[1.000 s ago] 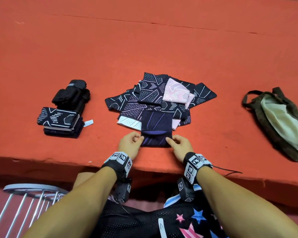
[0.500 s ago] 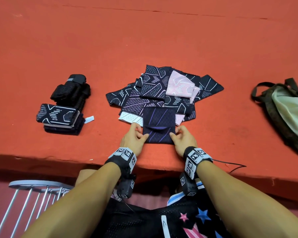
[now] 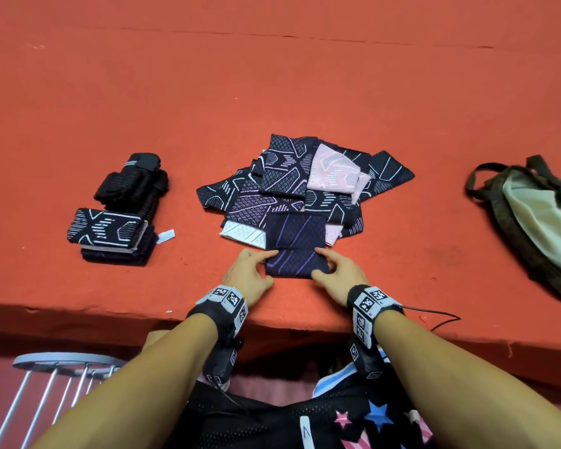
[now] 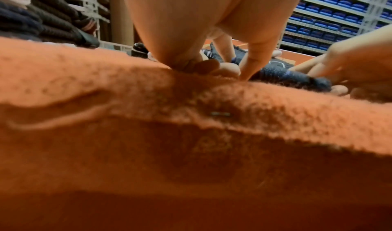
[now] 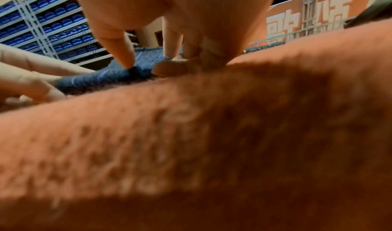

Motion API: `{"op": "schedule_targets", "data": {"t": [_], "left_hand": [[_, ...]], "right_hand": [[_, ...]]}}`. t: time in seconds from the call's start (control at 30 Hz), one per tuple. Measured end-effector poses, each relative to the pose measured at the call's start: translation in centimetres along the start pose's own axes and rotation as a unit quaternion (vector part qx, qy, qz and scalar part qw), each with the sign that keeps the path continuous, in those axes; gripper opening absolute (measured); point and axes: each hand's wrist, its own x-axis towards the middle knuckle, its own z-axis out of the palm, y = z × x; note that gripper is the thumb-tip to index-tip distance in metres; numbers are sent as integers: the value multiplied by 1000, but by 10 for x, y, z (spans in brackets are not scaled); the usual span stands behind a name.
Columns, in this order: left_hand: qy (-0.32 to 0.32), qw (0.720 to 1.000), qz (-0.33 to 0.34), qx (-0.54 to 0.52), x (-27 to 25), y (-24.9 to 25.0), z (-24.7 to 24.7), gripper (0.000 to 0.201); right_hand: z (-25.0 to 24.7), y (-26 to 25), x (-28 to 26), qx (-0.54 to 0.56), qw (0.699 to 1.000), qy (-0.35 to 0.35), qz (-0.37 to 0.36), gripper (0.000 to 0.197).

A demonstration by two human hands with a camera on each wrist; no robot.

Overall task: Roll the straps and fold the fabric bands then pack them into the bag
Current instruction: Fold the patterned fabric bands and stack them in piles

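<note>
A dark navy fabric band with purple lines lies at the near edge of the orange table, its near part folded over. My left hand pinches the fold's left side, and my right hand pinches its right side. In the left wrist view a thumb and finger press on the band; the right wrist view shows fingers pressing the band the same way. Behind it lies a loose pile of patterned bands, navy, pink and white. An olive bag lies open at the right.
At the left sit a stack of folded bands and rolled black straps behind it. A small white tag lies beside the stack. A metal stool stands below the table's front edge at the left.
Both hands have stayed on the navy band's near part while the folded flap settled flatter. The piles, the rolls and the bag have not moved.
</note>
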Motion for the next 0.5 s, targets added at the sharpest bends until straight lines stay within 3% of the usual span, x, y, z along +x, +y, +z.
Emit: {"op": "schedule_targets", "data": {"t": [0.1, 0.2, 0.33, 0.37, 0.43, 0.5], "left_hand": [[36, 999, 0, 26, 0, 2, 5, 45], [55, 998, 11, 1, 0, 6, 4, 26], [80, 995, 3, -56, 2, 7, 0, 27], [88, 994, -6, -70, 1, 7, -1, 30], [90, 992, -28, -82, -5, 10, -4, 32], [79, 991, -39, -105, -14, 14, -6, 29]], "right_hand": [[-2, 1, 2, -71, 996, -47, -26, 81], [-3, -2, 1, -137, 989, -33, -44, 61], [-6, -4, 0, -56, 996, 36, -63, 21], [-6, -6, -1, -31, 997, 45, -59, 19], [-5, -5, -4, 2, 998, 53, -46, 37], [-1, -3, -8, 40, 997, 50, -34, 34]]}}
